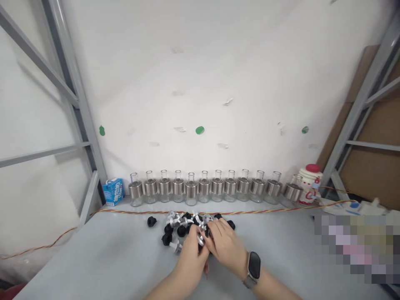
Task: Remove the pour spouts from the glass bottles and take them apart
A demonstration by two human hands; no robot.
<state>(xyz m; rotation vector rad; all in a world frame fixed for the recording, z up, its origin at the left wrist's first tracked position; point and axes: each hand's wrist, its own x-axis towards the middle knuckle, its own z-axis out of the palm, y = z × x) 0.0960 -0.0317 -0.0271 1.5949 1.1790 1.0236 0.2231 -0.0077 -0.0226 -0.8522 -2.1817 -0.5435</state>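
**Grey table (109, 254) against a white wall (200, 79), with two hands at a pile of small parts**

Clock positions are read from the hands, 12 o'clock lying toward the wall. Twelve bottles (191, 191), clear glass with metal sleeves, stand in a row along the rear of the table, from 10 o'clock round to 2. A blue box (113, 192) stands at 10 o'clock, beyond the row's left end; a cream jar (308, 179) with a red lid stands just beside the last bottle, at 2. A twisted wire (140, 211) crosses the table in front of the bottles.

The pile (181, 231), made up of black caps and silver parts, lies chiefly from 10 to 12 o'clock, partly beneath the fingers. One cap (151, 221) lies apart from it, at 10.

The hands are together. The left hand (191, 255) is closed, thumb and fingers, on a silver piece (200, 240). The right hand (228, 245), fingers bent, meets it there; whether it also grips cannot be told, its fingertips being partly hidden. A watch (254, 266) encircles the right wrist.
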